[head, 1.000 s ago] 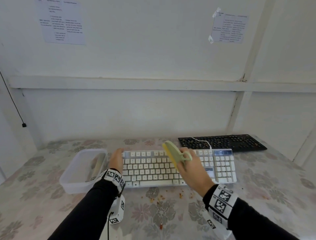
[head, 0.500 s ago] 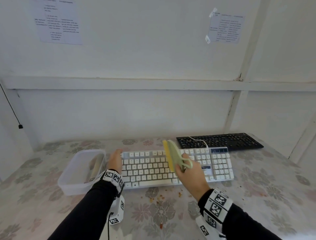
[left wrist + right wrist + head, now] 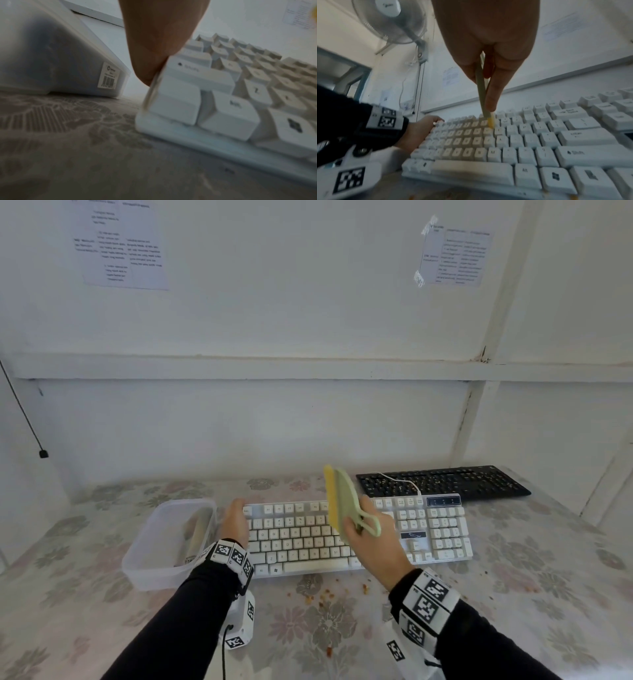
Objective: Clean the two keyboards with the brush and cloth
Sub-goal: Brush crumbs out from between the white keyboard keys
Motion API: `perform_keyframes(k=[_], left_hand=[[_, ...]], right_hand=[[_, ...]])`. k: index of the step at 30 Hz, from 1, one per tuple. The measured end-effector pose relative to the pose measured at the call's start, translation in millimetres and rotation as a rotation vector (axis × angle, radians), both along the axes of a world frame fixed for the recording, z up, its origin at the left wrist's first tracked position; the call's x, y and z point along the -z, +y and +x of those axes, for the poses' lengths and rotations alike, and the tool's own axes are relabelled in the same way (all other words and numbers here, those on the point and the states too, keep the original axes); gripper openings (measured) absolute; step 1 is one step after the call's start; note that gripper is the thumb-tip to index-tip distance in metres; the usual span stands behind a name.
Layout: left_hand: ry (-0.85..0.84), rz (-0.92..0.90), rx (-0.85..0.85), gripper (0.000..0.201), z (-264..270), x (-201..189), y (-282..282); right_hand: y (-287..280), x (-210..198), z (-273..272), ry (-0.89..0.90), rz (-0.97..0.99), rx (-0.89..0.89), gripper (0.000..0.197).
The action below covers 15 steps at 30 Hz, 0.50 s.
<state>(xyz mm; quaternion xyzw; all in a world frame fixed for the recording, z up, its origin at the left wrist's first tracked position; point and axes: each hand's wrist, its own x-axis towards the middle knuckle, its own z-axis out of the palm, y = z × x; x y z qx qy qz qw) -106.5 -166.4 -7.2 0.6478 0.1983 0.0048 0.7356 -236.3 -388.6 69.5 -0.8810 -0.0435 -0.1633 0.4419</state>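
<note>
Brush (image 3: 337, 501) raised and shifted further from the near edge since a second ago; right hand (image 3: 371, 537) fingers clamped on its loop handle.
Long axis near-to-far, yellow bristles facing left, above white keyboard (image 3: 442, 532) middle; left hand (image 3: 234, 520) on keyboard's left end, finger state unclear; black keyboard (image 3: 445, 482) far right.

A translucent plastic container (image 3: 164, 546) is set on a floral tablecloth (image 3: 548, 594), with a barcode label (image 3: 109, 75) stuck on its side. Orange-brown crumbs (image 3: 322, 597) are scattered on the cloth. Printed sheets (image 3: 120, 244) are fixed to the white wall, and a wall-mounted fan (image 3: 390, 21) is seen.
</note>
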Motion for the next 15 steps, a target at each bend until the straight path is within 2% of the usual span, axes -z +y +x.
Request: perform_keyframes(k=[4,7,9,11,15], left_hand=[[-0.018,-0.004,-0.018,0.032,-5.5,-5.5,-5.6],[-0.011,-0.026,-0.033,0.036,-2.7,-3.8,-6.0],[-0.020,-0.051,-0.032,0.038,1.1,-0.5,-5.4],[-0.013,-0.050,-0.011,0.040,-0.4,-2.9,-5.3],[-0.015,-0.051,0.028,0.039,-0.5,-3.5,-1.7]], right_hand=[[6.1,12.0,1.4,0.217,-0.022,-0.031,0.012],[2.1,10.5,-8.7,0.402,-0.015,0.014,0.017],[0.7,3.4,-13.5,0.456,-0.036,0.040,0.020],[4.6,-4.5,-12.2,0.394,-0.010,0.055,0.021],[28.5,-14.3,-0.4,0.147,0.048,-0.032,0.014]])
